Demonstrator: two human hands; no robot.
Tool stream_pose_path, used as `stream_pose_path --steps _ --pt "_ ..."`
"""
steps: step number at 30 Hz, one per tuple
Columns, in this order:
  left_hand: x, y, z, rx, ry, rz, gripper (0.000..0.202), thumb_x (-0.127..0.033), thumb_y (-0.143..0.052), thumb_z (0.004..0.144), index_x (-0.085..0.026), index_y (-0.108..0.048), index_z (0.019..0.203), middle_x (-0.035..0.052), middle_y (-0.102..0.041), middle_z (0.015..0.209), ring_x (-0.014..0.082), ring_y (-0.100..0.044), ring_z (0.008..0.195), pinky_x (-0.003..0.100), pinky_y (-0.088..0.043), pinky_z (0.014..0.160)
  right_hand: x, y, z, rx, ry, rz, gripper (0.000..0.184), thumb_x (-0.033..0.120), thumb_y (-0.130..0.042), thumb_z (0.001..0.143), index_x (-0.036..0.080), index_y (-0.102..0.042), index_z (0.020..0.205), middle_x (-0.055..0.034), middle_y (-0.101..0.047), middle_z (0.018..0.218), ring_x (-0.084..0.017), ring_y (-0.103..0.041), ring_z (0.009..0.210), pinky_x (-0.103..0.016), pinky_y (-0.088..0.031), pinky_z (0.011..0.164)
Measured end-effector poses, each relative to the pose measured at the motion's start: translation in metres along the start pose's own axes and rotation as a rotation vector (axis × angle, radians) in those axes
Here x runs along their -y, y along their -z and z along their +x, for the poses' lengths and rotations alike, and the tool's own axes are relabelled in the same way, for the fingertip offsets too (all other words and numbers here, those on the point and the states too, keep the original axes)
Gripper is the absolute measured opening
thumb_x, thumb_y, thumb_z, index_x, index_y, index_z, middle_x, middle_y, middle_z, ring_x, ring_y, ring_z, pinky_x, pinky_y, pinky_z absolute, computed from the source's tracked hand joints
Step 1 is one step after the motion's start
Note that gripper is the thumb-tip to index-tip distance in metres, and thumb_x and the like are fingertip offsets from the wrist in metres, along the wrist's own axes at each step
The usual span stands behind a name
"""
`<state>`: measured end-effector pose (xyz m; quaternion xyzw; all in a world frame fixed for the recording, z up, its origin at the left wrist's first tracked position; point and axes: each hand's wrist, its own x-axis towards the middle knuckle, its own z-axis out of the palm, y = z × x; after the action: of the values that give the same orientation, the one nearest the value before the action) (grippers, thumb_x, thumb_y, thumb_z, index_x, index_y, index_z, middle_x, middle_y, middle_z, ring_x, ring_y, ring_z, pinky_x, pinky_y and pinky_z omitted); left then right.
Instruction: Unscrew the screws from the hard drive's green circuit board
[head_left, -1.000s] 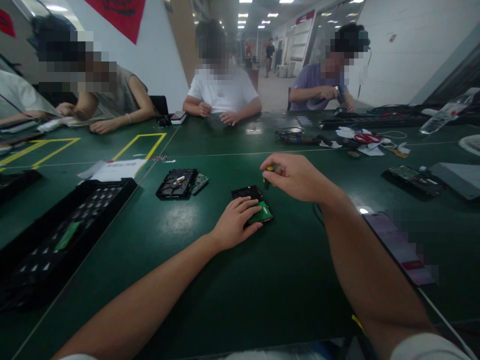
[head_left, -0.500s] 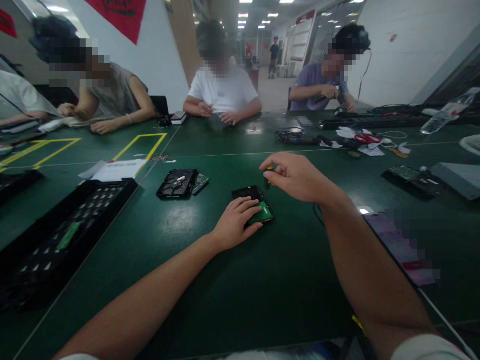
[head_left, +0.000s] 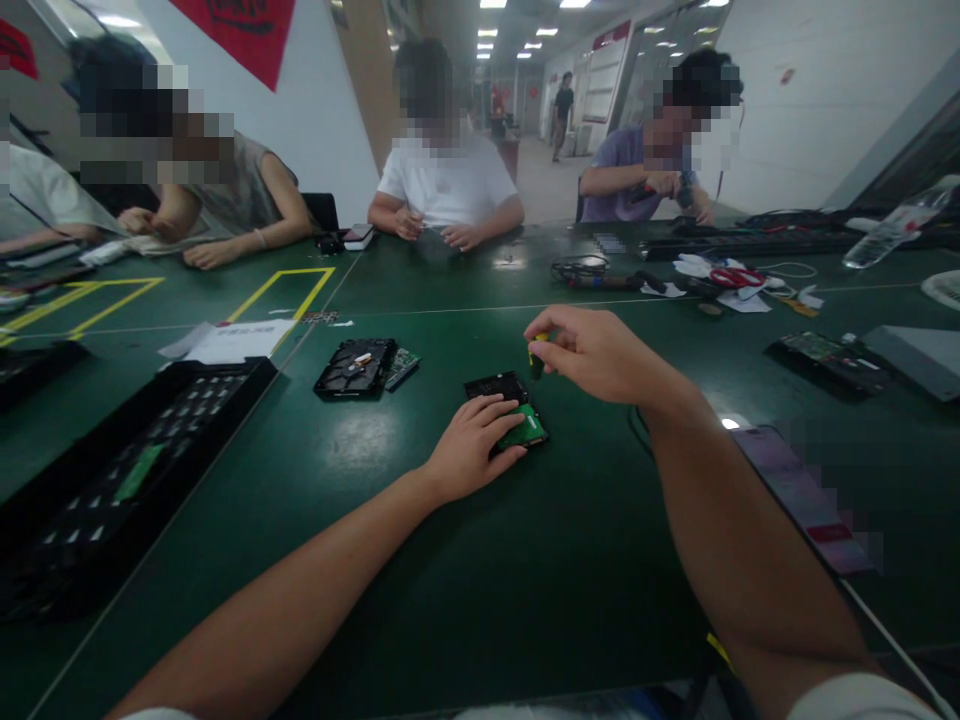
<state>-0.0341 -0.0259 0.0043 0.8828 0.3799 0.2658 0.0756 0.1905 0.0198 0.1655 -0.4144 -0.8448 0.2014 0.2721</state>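
Note:
A black hard drive with a green circuit board (head_left: 531, 426) lies on the green table in front of me. My left hand (head_left: 476, 445) rests over its left part, fingers spread across the top and the thumb by the near edge; the covered part is hidden. Just beyond the drive's right side, my right hand (head_left: 581, 352) pinches a yellow-and-black screwdriver (head_left: 535, 366) between thumb and fingers. The screwdriver stands roughly upright, and its tip is too dark to make out. Further left sits another black hard drive (head_left: 354, 368), with a loose circuit board (head_left: 403, 367) beside it.
A long black tray (head_left: 247, 385) stands at left, near white paper (head_left: 244, 340). On the right are a phone (head_left: 795, 490) with a cable, another hard drive (head_left: 825, 362) and a grey box (head_left: 919, 355). Cables (head_left: 581, 268) and a bottle (head_left: 896, 228) lie further back. Several people sit opposite.
My right hand and the screwdriver have shifted very slightly, with a bit more yellow handle showing. My left hand and the drive hold still. A person in the background has walked a little right.

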Motion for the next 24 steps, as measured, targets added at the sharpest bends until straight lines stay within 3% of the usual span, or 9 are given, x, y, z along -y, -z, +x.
stream_pose_path --steps 5,13,20,24 --pt "0.0003 -0.0003 0.0001 -0.006 -0.002 0.003 0.049 -0.047 -0.062 0.1 -0.025 -0.059 0.143 0.01 -0.059 0.15 0.0331 -0.047 0.145 0.058 -0.039 0.12 0.0003 0.0001 0.0013 0.024 0.026 0.029 0.014 0.029 -0.06 0.097 0.02 -0.071 0.097 -0.0027 -0.074 0.082 -0.017 -0.067 0.073 -0.029 -0.046 0.072" --pt "-0.0005 0.0001 -0.0001 -0.01 -0.005 0.009 0.048 -0.046 -0.062 0.1 -0.025 -0.059 0.142 0.0096 -0.06 0.15 0.033 -0.049 0.144 0.058 -0.04 0.12 -0.0047 -0.0003 0.0015 0.028 0.025 0.0 0.026 0.02 -0.052 0.098 0.018 -0.07 0.116 -0.0028 -0.073 0.079 -0.017 -0.067 0.072 -0.028 -0.046 0.072" --pt "-0.0018 0.0012 0.0001 -0.012 -0.008 0.017 0.047 -0.046 -0.061 0.101 -0.024 -0.06 0.142 0.0098 -0.06 0.15 0.0328 -0.048 0.144 0.057 -0.039 0.12 -0.0047 -0.0003 0.0042 0.024 0.096 -0.046 0.019 0.029 -0.059 0.097 0.02 -0.075 0.1 -0.0051 -0.075 0.099 -0.015 -0.065 0.074 -0.028 -0.045 0.073" --pt "-0.0006 0.0001 -0.0003 -0.011 -0.009 0.016 0.048 -0.047 -0.061 0.101 -0.024 -0.059 0.143 0.0096 -0.059 0.15 0.0326 -0.048 0.144 0.057 -0.039 0.12 -0.004 0.0003 0.0025 0.054 0.071 0.012 0.026 0.022 -0.054 0.097 0.019 -0.072 0.115 -0.0029 -0.075 0.091 -0.013 -0.064 0.064 -0.027 -0.045 0.069"
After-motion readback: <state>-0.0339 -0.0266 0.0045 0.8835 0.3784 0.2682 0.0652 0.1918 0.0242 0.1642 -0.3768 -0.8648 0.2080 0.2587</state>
